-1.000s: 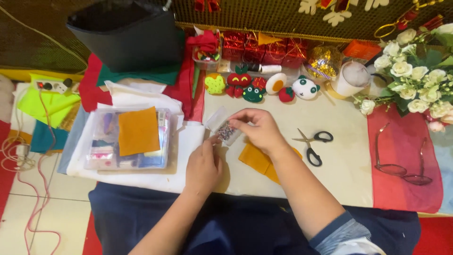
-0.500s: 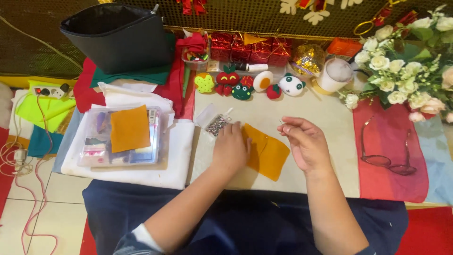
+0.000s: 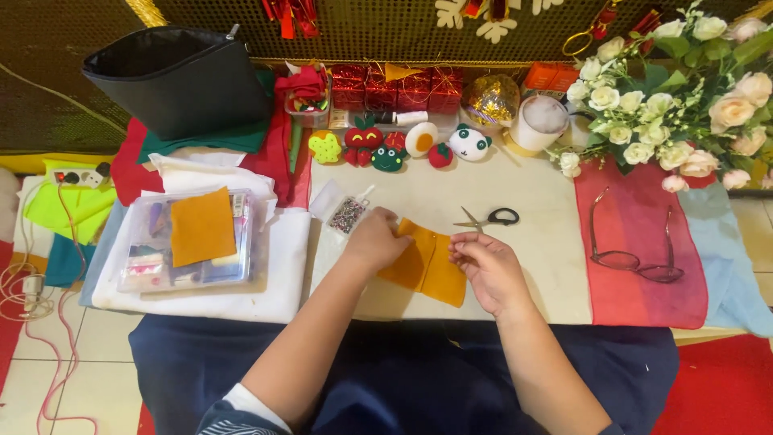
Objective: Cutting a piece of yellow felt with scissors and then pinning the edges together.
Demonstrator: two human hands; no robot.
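Between my two sets of fingers lies the orange felt piece (image 3: 425, 266), flat on the tabletop (image 3: 531, 225). My left hand (image 3: 375, 239) is curled over the felt's upper left edge, fingers bent down and pressing on it; whether they pinch it I cannot tell. My right hand (image 3: 489, 267) sits at the felt's right edge, thumb and forefinger drawn close together at the tip, and I cannot tell if anything thin is held there. Just left of my left fingers rests a small clear bag of pins (image 3: 346, 214). Beyond my right fingertips, near but apart, lie black-handled scissors (image 3: 491, 218). Further right, well apart, a pair of glasses (image 3: 632, 242) rests on red cloth (image 3: 644, 290). Far left of my fingers, another orange felt sheet (image 3: 202, 226) tops a clear plastic box (image 3: 145, 258).
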